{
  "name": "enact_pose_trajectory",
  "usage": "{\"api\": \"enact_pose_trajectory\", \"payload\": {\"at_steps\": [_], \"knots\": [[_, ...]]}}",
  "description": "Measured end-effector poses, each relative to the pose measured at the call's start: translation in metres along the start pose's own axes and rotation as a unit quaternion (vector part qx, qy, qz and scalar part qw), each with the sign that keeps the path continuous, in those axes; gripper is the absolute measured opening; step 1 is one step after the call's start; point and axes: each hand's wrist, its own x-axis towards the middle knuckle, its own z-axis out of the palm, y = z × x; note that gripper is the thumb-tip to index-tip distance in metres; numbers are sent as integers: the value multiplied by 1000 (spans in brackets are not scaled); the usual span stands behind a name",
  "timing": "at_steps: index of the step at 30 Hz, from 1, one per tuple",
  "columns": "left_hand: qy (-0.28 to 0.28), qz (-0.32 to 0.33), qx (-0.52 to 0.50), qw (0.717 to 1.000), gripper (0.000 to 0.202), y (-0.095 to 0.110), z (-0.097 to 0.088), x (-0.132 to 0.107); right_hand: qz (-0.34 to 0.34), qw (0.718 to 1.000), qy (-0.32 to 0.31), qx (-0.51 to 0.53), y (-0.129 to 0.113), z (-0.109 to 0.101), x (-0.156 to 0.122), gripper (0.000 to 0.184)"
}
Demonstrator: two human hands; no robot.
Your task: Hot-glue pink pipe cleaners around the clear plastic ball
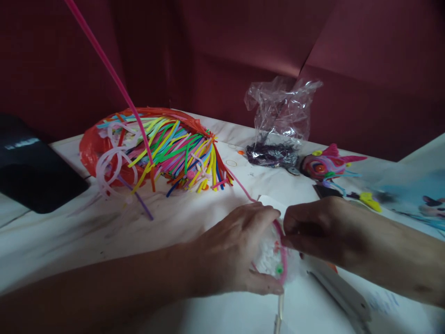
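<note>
My left hand (239,248) is wrapped round a small white fluffy ball-shaped craft piece (269,255) with a green dot on it, low in the middle of the view. My right hand (313,227) meets it from the right, its fingers pinched on a pink strand (281,241) that curves round the piece. A long pink strand (111,69) rises from the table up to the top left corner. A wooden stick (280,311) points down below the piece.
A red plastic bag (90,148) holding several coloured strands (174,148) lies at the left. A clear plastic bag (281,116) with dark small items, a colourful finished figure (325,164), a black object (31,171) and a white tool (340,292) are on the white table (69,241).
</note>
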Motion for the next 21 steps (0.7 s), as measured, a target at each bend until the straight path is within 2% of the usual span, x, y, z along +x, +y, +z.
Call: {"api": "enact_pose_trajectory", "payload": {"at_steps": [5,9,12,16,18,21], "knots": [[-6,15,-7,1000,59,-1,-1,1,-50,997,46,-27,2,2,-2,27],[-15,19,7,1000,60,0,-2,1,-126,980,128,-81,-1,5,-4,23],[-22,23,23,999,65,1,-3,1,-151,971,161,-97,-5,6,-6,20],[-23,20,23,999,59,3,-5,1,-114,984,125,-51,-1,4,-9,25],[-19,23,21,999,56,3,-5,0,-74,992,106,7,4,1,-11,28],[-10,22,20,1000,56,1,-4,-1,-37,986,108,119,7,-4,-13,31]]}}
